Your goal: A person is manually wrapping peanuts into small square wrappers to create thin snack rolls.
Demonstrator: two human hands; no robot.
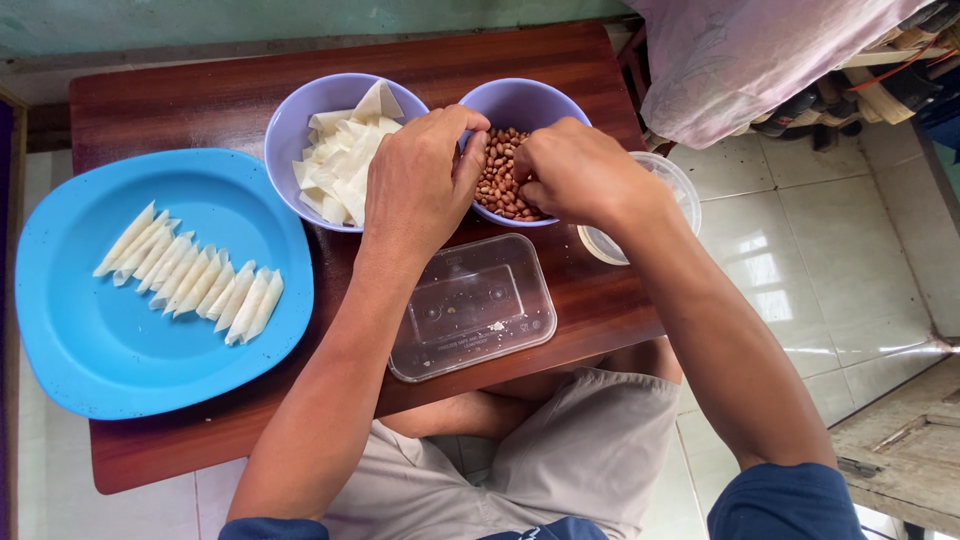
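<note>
Nearest to us are our own knees in pale grey shorts (560,450), tucked under the edge of the dark wooden surface (200,95). Going from the left, we see a blue plate (90,330) carrying a row of rolled white pastry wrappers (195,275), each long axis running from near-left up toward far-right, the row itself trailing off to the right. Next comes a lilac bowl (290,125) heaped with flat white wrapper pieces (345,150). Our left hand (420,185) rests on the gap between that bowl and a second lilac bowl (520,100), its fingers curled together at the peanuts (500,180), though we cannot tell what they pinch. Below sits an empty clear plastic tub (470,305), its long axis roughly left to right. Our right hand (575,175) hangs over the peanuts too, fingers bunched and turned down into them; both hands lie equally near. Just right, a round clear container (680,195) peeks out behind the wrist.
</note>
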